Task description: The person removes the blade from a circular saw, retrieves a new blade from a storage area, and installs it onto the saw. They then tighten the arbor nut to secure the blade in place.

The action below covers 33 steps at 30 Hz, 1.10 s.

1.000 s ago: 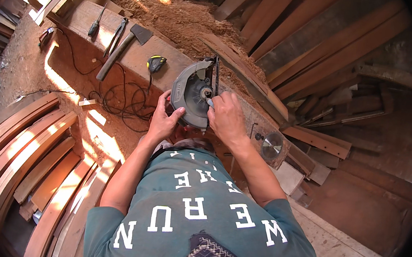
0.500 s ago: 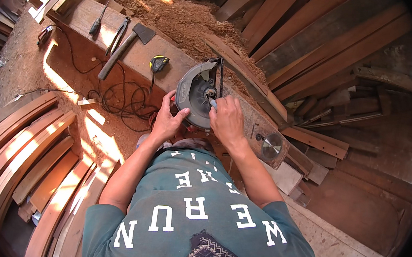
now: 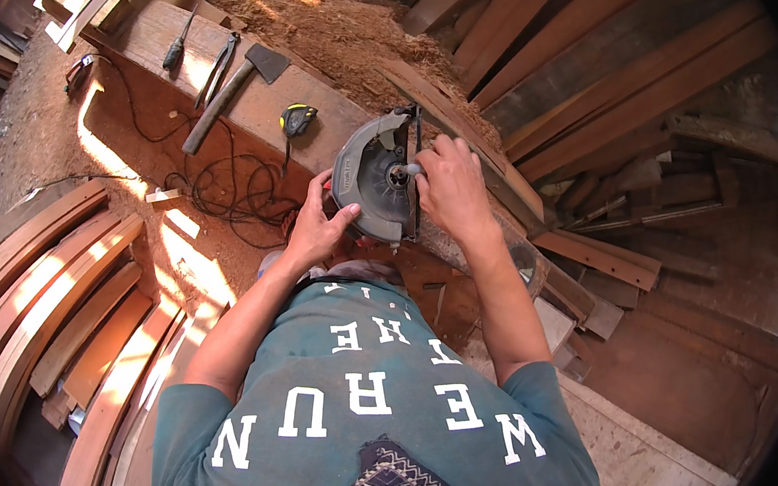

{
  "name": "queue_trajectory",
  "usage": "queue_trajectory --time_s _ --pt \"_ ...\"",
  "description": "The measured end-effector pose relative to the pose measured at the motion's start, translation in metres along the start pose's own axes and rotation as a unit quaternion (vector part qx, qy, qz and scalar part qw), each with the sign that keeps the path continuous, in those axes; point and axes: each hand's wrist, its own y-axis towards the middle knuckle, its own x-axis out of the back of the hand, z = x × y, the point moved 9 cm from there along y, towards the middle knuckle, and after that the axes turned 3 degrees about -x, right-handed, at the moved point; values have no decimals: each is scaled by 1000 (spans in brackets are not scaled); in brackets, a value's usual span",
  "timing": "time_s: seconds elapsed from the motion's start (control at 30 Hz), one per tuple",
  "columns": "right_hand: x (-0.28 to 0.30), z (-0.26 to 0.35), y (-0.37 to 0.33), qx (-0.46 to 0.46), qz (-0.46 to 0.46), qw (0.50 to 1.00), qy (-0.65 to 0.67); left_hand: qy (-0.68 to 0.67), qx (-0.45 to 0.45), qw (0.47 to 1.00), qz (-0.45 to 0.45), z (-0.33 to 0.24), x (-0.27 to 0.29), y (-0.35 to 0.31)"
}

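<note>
A circular saw (image 3: 367, 175) stands at the near edge of the plank bench, its round guard housing facing up and bare of a blade. My left hand (image 3: 317, 227) grips its left side, thumb on the rim of the guard. My right hand (image 3: 455, 188) is closed on a small pale grey rod-like thing (image 3: 407, 170), whose tip meets the hub in the middle of the housing. Its exact kind is too small to make out. Beside my right forearm, a round saw blade (image 3: 525, 259) lies on the bench, partly hidden by that arm.
On the bench (image 3: 322, 157) to the left lie a tape measure (image 3: 297, 120), a hatchet (image 3: 229, 101), pliers (image 3: 216, 70) and a screwdriver (image 3: 177, 46). A black cord (image 3: 235, 186) coils on the floor. Curved timber pieces (image 3: 38, 284) fill the lower left; sawdust (image 3: 333, 41) and boards lie beyond.
My right hand has shifted slightly right and away from me, and the rod-like thing now lies more sideways across the hub. My right forearm now covers part of the blade. My left hand keeps its hold.
</note>
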Motion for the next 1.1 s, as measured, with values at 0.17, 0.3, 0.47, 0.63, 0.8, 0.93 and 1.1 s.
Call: queue_trajectory --time_s 0.17,0.3,0.47,0.63,0.8,0.93,1.1 --pt "-17 7 20 57 103 993 -23 10 6 1000 7 2 1 1" --pt "-20 14 28 73 132 987 -52 19 11 1000 4 0 2 0" --pt "-21 21 35 95 128 982 -96 19 20 1000 2 -4 1 0" --pt "-28 22 40 104 136 977 -126 27 14 1000 4 -8 1 0" --pt "-32 25 45 108 171 971 -131 18 8 1000 5 -1 2 0" --pt "-31 22 45 93 181 969 -138 27 7 1000 1 -2 2 0" --pt "-30 23 46 100 174 967 -157 18 9 1000 6 -3 1 1"
